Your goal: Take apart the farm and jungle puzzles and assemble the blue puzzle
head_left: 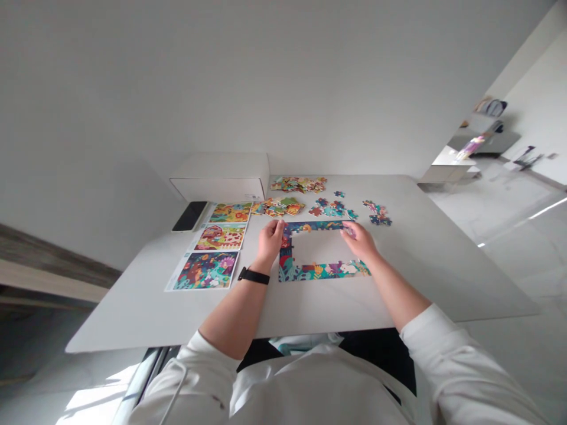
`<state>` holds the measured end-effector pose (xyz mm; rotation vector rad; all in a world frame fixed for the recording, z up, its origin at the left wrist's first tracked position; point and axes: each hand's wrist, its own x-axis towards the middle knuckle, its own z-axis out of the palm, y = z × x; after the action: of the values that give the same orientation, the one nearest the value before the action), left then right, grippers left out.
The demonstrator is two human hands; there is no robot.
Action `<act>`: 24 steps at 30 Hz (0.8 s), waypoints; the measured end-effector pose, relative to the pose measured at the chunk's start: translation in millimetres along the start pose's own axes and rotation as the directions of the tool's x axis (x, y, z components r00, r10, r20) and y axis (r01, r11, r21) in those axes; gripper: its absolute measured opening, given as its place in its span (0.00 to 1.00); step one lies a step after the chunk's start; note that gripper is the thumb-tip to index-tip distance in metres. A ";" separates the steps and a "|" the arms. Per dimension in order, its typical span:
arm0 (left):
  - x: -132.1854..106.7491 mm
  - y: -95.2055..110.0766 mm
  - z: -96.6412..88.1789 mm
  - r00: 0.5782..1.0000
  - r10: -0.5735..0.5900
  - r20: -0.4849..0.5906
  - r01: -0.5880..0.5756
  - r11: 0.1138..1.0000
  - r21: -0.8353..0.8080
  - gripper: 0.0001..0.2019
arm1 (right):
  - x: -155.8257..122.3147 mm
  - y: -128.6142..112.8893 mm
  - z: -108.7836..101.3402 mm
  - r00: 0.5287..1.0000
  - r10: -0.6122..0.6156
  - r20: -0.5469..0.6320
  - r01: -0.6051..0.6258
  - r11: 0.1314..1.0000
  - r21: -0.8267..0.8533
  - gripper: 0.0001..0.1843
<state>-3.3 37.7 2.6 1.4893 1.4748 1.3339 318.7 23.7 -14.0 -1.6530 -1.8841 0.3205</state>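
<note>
A partly built jigsaw frame (319,270) with blue, floral edges lies on the white table (443,260) in front of me. My left hand (270,239), with a black wristband, rests at the frame's upper left corner, fingers curled against the pieces. My right hand (359,239) is at the frame's upper right end, fingers pinched on a puzzle piece there. Loose blue pieces (332,208) lie just beyond the frame.
A sheet with three reference pictures (217,245) lies to the left, a black phone (189,216) beside it. A white box (221,176) stands at the back. More piles of pieces (299,184), (278,206), (377,213) are scattered at the far side.
</note>
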 end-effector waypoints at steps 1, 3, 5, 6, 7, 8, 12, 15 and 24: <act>-1.0 1.8 0.7 1.000 -0.007 0.002 0.007 1.000 -0.023 0.25 | 5.2 8.3 -5.4 0.999 0.029 -0.046 -0.027 0.999 0.039 0.25; -2.4 4.6 2.3 0.999 -0.029 0.013 0.030 0.997 -0.078 0.28 | 17.4 24.8 -16.9 0.995 0.062 -0.081 -0.057 0.996 0.065 0.23; -2.7 5.8 4.0 0.999 -0.039 0.021 0.042 0.992 -0.115 0.29 | 31.5 38.9 -27.6 0.996 0.073 -0.045 -0.071 0.997 0.033 0.21; -2.4 5.9 4.7 0.999 -0.040 0.021 0.042 0.992 -0.121 0.29 | 39.0 44.3 -32.1 0.997 0.069 -0.018 -0.069 0.998 -0.009 0.20; -1.9 5.9 5.4 0.999 -0.037 0.020 0.039 0.992 -0.119 0.29 | 46.4 48.4 -35.5 0.998 0.059 0.003 -0.058 0.996 -0.060 0.18; -1.2 5.8 5.9 0.999 -0.034 0.018 0.036 0.993 -0.113 0.29 | 53.6 51.2 -37.5 0.999 0.044 0.021 -0.041 0.992 -0.116 0.17; 1.8 4.4 6.2 1.000 -0.026 0.014 0.027 0.997 -0.077 0.28 | 75.5 50.4 -29.1 0.993 -0.060 0.098 0.084 0.961 -0.262 0.18; 3.1 1.9 4.8 1.000 -0.008 0.000 0.008 0.999 -0.042 0.28 | 82.5 45.1 -12.2 0.978 -0.121 0.167 0.167 0.941 -0.293 0.22; 0.8 -1.3 4.5 0.996 -0.071 0.047 0.074 0.994 -0.082 0.27 | 86.0 69.5 -8.0 0.993 0.119 0.027 -0.099 0.915 -0.391 0.34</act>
<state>0.4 39.6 0.3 1.3900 1.4147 1.2961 376.5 118.0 -21.8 -2.0318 -1.9909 0.0283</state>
